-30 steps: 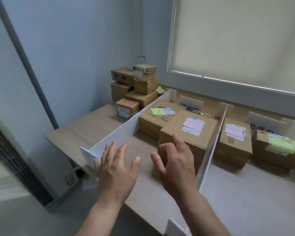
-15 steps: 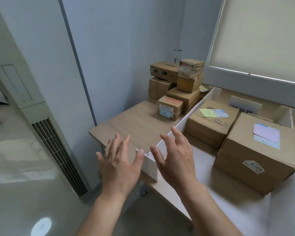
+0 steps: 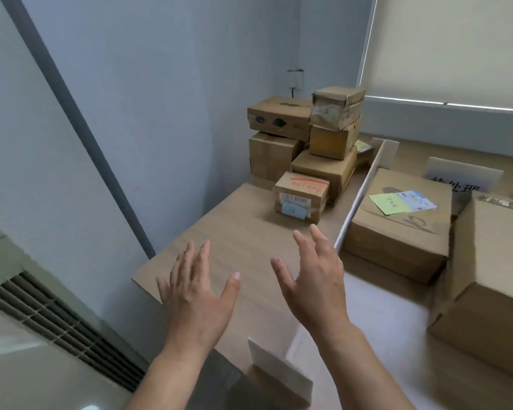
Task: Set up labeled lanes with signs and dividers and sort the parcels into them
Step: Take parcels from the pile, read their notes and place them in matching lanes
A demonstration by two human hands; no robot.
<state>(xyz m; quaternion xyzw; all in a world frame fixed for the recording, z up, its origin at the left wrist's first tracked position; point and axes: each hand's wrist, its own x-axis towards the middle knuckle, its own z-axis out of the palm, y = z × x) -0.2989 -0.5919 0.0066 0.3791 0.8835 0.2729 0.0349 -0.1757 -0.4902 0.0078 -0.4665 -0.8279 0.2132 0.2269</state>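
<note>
Both hands have drifted left since half a second ago, off the near end of the white divider [image 3: 356,207] and out over the bare wooden part of the counter [image 3: 234,220]. Left hand [image 3: 197,300] hovers palm down with its fingers [image 3: 203,255] straight and spread apart, holding nothing. Right hand [image 3: 314,279] hovers just beside it, fingers loosely curved and apart, also holding nothing; its fingertips lie near the divider's lower edge, but I cannot tell if they touch it.

Ahead of the hands, a small parcel [image 3: 301,196] with a red stripe and a blue note sits on the counter, in front of a stack of parcels [image 3: 308,134] piled in the corner against the wall. Right of the divider, inside the first lane, a parcel with a green slip [image 3: 400,220] lies flat, with a larger parcel [image 3: 492,285] near the right edge. A white sign [image 3: 462,176] with black characters stands behind them. A wall vent [image 3: 57,324] shows at lower left.
</note>
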